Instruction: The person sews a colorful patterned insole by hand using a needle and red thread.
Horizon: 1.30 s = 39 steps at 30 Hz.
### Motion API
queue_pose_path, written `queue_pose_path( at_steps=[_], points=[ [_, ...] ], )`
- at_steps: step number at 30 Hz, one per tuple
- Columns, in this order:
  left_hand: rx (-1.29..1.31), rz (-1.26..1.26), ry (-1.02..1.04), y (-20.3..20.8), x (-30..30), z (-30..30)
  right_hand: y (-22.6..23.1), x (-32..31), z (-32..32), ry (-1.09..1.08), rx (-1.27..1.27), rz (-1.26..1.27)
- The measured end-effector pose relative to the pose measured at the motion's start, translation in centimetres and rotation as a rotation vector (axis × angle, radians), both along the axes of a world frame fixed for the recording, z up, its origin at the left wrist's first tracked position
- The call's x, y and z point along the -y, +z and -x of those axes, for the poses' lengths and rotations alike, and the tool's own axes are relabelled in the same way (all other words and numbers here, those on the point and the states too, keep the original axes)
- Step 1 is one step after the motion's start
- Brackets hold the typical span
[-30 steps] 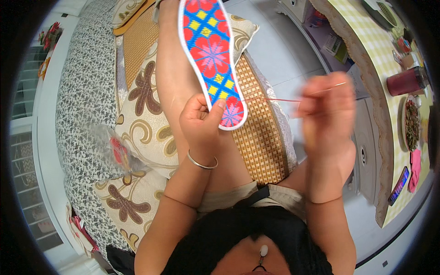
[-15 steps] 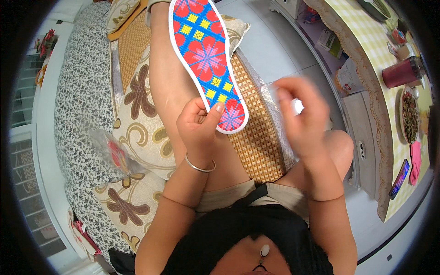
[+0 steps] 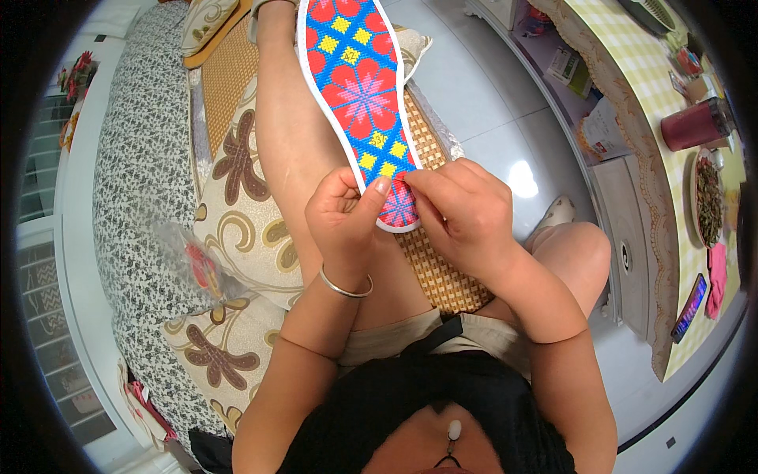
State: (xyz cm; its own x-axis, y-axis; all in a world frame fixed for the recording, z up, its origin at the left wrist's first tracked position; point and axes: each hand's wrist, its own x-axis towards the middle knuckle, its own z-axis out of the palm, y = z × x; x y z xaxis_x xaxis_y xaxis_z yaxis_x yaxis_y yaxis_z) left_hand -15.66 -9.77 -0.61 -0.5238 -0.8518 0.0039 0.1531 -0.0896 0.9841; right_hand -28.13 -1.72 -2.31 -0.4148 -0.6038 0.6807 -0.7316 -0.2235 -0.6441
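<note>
The embroidered insole (image 3: 365,99) is held heel-nearest, long axis running forward, its heel between the 2 hands: left hand (image 3: 345,213) pinching the left edge, right hand (image 3: 470,217) bunched at the right edge, its grip's contents impossible to tell.

Showing on the insole (image 3: 363,95) red petals around pink starburst centres, small yellow diamonds and a bright blue lattice, with white running around the edge. Repeating fine black-and-white florals across the bedspread (image 3: 142,134). Spreading brown flowers and tan scrolls over the cream cushion (image 3: 219,355). Chequering the woven mat (image 3: 448,272) in tan and brown. Covering the desk cloth (image 3: 608,43) in pale yellow and white checks. Adding a maroon cup (image 3: 688,128) and a pink rag (image 3: 716,280). Wearing a black top (image 3: 387,395), beige shorts (image 3: 383,341) and a silver bangle (image 3: 344,293).
</note>
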Motion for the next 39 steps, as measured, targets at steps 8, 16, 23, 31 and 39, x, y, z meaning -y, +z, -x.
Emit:
queue_pose_path(
  at_steps=[8, 16, 23, 31, 39],
  points=[
    [-0.015, -0.032, 0.000, -0.2, -0.1, 0.4, 0.0, -0.3, 0.1, -0.014, -0.018, -0.028],
    [0.040, 0.022, 0.016, 0.0, -0.4, 0.2, 0.3, -0.6, -0.1, -0.014, -0.042, -0.065],
    [0.270, 0.439, 0.072, -1.3, -0.3, -0.3, 0.4, -1.0, -0.9, 0.032, -0.001, -0.113],
    [0.463, 0.825, 0.119, -0.9, -1.1, -0.2, 0.3, -1.0, -1.2, 0.028, -0.009, -0.170],
    [0.345, 0.709, 0.156, -1.7, -0.7, 0.2, -0.3, -0.9, -0.7, -0.039, 0.008, -0.077]
  ],
)
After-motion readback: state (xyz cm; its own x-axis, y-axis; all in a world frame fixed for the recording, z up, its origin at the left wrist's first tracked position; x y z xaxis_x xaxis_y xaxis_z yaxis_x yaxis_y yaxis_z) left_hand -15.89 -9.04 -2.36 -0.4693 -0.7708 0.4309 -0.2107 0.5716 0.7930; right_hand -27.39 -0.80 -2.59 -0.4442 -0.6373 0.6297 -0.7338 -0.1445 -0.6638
